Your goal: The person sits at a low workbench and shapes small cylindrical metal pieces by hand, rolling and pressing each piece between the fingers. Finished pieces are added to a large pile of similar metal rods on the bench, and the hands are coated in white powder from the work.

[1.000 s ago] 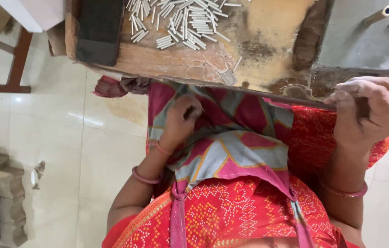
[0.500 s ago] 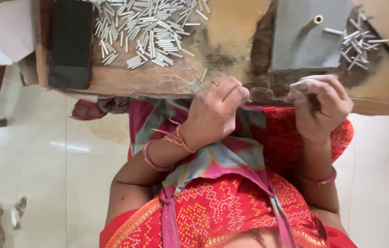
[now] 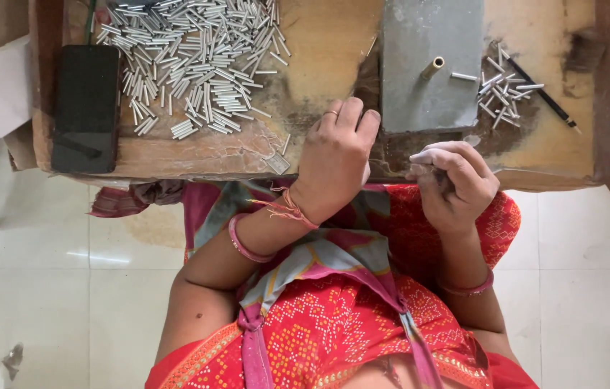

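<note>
Little silver tubes (image 3: 197,65) lie in a big heap on the far left part of the wooden desk (image 3: 197,155). The left hand (image 3: 334,155) rests at the near edge of the desk, just to the right of that heap. Its fingers are bent and point to the grey block. I cannot tell if its grip holds anything, because the palm faces down. A thin ring sits on one finger, and a thread and a pink bangle are on the wrist.

The right hand (image 3: 456,180) is at the near edge of the desk too, close beside the left hand. Its fingers are curled in tight, and the grip is closed around a small dark thing that is mostly hidden.

A flat grey block (image 3: 431,94) lies on the desk just past both hands. A short brass peg (image 3: 432,68) stands on it, with one silver tube beside it. A small bunch of tubes (image 3: 504,90) lies to the right of the block, next to a thin black stick (image 3: 546,97). A black phone (image 3: 87,108) lies at the left end of the desk, touching the big heap.
</note>
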